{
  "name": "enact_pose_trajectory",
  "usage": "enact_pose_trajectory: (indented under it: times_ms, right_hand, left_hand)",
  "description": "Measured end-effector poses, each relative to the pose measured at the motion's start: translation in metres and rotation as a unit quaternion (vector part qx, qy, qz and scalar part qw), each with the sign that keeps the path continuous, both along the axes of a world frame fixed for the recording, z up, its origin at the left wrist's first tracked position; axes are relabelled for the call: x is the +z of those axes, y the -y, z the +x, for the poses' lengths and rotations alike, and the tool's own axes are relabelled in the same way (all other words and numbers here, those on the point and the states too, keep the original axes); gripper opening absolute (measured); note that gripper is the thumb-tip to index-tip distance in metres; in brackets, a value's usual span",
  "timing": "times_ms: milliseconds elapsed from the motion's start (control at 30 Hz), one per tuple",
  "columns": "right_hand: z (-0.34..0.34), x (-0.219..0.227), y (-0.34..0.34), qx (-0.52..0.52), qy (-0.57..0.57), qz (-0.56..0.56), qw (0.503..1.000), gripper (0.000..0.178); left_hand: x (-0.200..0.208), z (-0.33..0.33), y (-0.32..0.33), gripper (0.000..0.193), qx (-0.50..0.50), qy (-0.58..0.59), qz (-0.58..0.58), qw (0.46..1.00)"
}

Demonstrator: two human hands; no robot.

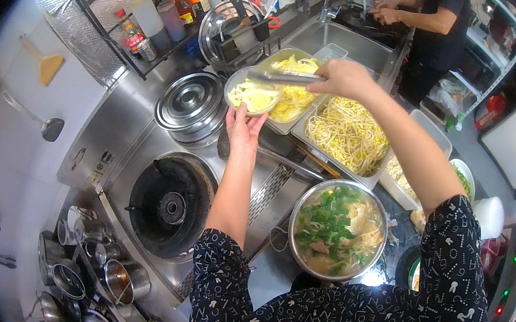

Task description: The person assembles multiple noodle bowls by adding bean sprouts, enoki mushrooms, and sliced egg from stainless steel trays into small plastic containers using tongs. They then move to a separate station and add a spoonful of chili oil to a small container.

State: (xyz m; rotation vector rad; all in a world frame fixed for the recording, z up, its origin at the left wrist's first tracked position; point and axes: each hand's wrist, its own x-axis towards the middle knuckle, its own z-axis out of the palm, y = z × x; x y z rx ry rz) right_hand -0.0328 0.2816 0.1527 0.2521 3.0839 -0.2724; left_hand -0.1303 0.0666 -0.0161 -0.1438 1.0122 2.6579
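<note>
Your left hand clasps a bowl of pale shreds just left of a filled tray, your right hand wrapped around metal tongs over it, where a level bowl and low, gentle tongs should limit spills.

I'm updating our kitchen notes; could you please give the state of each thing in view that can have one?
Tub: open, holding pale slices
Tongs: over the tub
Left hand: supporting the tub
Right hand: closed on tongs
Sprout tray: uncovered, full
Soup bowl: uncovered, filled
Wok burner: bare, no flame visible
Steel pot: lidded
</note>
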Motion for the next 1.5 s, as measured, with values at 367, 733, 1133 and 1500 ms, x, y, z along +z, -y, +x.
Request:
enact_pose_trajectory:
  times_ms: [367,733,1133,1500]
  right_hand:
    - [0.076,0.038,-0.019,0.057,-0.058,0.117,0.99,0.047]
    - [0.254,0.104,-0.045,0.007,0.044,0.193,0.98,0.038]
    - [0.45,0.103,-0.115,-0.188,-0.012,0.244,0.951,0.042]
    - [0.553,-0.022,-0.131,-0.175,0.199,0.095,0.96,0.051]
  left_hand:
    - [0.034,0.048,-0.001,0.047,-0.154,-0.079,-0.131,0.976]
    - [0.056,0.171,-0.043,0.045,-0.349,-0.05,-0.113,0.929]
    - [0.051,0.338,-0.102,0.05,-0.426,-0.037,0.008,0.904]
    - [-0.029,0.423,-0.076,0.052,-0.355,0.058,-0.099,0.928]
